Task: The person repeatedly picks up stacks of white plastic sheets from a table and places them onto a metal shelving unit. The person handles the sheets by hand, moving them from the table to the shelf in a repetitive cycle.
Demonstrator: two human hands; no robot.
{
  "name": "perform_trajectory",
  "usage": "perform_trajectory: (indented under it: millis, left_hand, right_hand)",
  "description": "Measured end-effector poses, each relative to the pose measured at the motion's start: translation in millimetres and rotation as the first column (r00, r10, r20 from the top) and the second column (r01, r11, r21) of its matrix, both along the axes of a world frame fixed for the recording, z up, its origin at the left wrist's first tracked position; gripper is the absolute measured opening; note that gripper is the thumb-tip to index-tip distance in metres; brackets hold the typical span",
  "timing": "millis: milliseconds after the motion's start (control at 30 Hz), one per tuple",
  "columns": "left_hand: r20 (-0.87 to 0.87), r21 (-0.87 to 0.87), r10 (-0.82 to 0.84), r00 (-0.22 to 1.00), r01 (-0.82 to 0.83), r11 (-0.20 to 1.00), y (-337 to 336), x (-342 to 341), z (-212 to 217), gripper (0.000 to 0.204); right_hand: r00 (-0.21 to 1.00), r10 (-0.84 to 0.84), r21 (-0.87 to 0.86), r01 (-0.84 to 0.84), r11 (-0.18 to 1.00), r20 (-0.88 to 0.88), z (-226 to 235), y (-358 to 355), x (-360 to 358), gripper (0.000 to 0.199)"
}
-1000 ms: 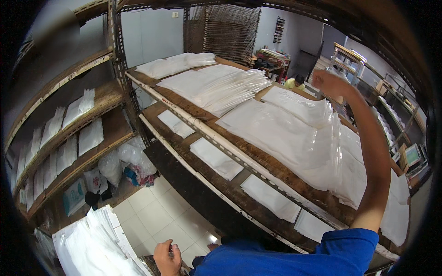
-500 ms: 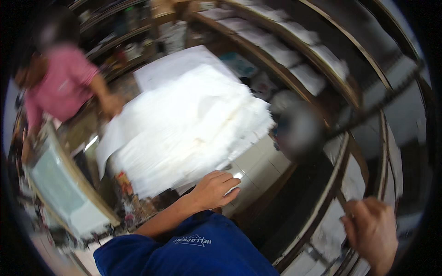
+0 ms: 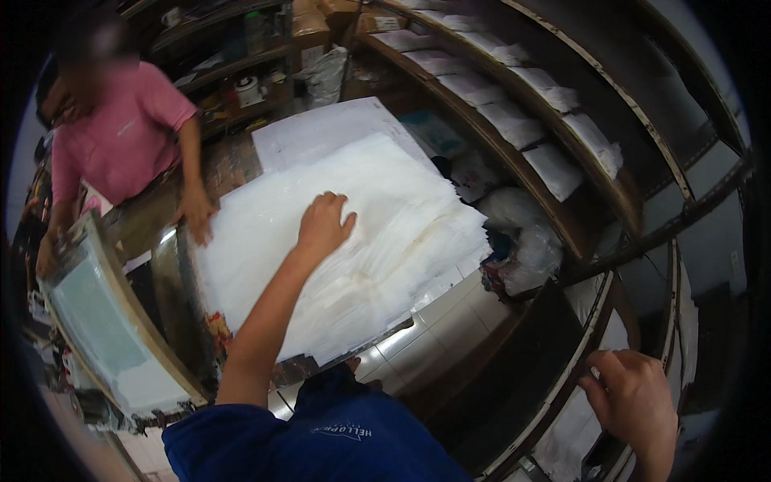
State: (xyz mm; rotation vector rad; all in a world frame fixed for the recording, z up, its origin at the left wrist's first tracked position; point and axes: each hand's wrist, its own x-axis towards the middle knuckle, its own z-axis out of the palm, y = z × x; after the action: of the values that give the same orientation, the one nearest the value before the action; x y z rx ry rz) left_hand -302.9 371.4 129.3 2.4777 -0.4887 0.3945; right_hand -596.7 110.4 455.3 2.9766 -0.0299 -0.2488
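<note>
My left hand (image 3: 324,226) lies over the big stack of white sheets (image 3: 401,185), its fingers stretched out near the middle of the top sheet. The sheets look thin, with ragged, fanned edges along the right side. Off to the right, my right hand (image 3: 634,398) is in front of a slatted rack (image 3: 554,377), fingers curled in toward the thumb; whatever they hold, if anything, is hidden. Across the stack, a co-worker in a pink shirt (image 3: 128,132) has one hand (image 3: 195,213) on the stack's left edge and the other on a framed screen (image 3: 112,313).
Behind the stack lies a flat pale board (image 3: 337,132). Shelves with white folded packs (image 3: 510,124) run along the upper right. A clear plastic bag (image 3: 530,249) sits beside the stack's right corner. Cardboard boxes (image 3: 309,32) stand at the back.
My left hand has moved from the stack's near edge up onto its middle. The right hand stays curled by the rack, slightly shifted. The co-worker's hand now lies flat at the stack's left edge.
</note>
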Motion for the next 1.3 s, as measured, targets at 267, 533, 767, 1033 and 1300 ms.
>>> perform_trajectory:
  millis: [267, 533, 767, 1033, 1300]
  left_hand:
    - [-0.1, 0.471, 0.004, 0.995, 0.044, 0.881, 38.4, 217.7, -195.7, 0.062]
    - [0.028, 0.882, -0.601, 0.798, 0.264, 0.39, 54.8, 298.1, -189.6, 0.035]
    - [-0.11, 0.924, -0.249, 0.962, 0.191, 0.331, 27.0, 245.9, -136.2, 0.033]
    - [0.323, 0.669, -0.386, 0.864, 0.08, 0.739, -2.0, 249.6, -97.4, 0.02]
    - [0.428, 0.311, -0.722, 0.543, 0.662, 0.682, -192.8, -16.4, 138.5, 0.02]
  right_hand:
    - [0.951, -0.233, -0.044, 0.229, 0.972, -0.204, 25.7, -27.3, -37.6, 0.018]
    - [0.848, -0.449, -0.142, 0.499, 0.855, 0.28, 82.2, -59.5, -139.4, 0.016]
    - [0.798, -0.415, -0.186, 0.532, 0.826, 0.437, 104.1, -67.3, -188.5, 0.014]
    - [0.731, -0.493, -0.18, 0.628, 0.757, 0.471, 132.2, -69.1, -223.6, 0.024]
    - [0.735, -0.578, 0.099, 0.585, 0.805, 0.355, 128.3, -98.0, -229.4, 0.036]
